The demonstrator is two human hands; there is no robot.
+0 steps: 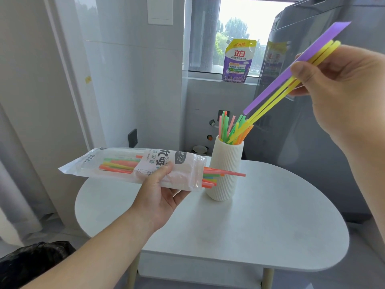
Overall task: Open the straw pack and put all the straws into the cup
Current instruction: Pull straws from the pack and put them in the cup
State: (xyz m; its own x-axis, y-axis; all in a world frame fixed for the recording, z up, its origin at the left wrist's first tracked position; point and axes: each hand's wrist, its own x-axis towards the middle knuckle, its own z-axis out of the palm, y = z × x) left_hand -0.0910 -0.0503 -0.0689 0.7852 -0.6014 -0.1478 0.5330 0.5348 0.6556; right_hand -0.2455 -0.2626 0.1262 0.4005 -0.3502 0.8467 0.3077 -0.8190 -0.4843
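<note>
My left hand grips the clear straw pack from below, held level over the table's left side. Several orange, green and yellow straws stick out of its open right end, next to the cup. The white ribbed cup stands upright on the table and holds several coloured straws. My right hand, up at the right, pinches one purple and two yellow straws. They slant down to the left, and the yellow tips reach into the cup's mouth.
The white rounded table carries only the cup. A grey fridge stands close behind at the right. A purple detergent pouch rests on the window sill. A black bag lies low at the left.
</note>
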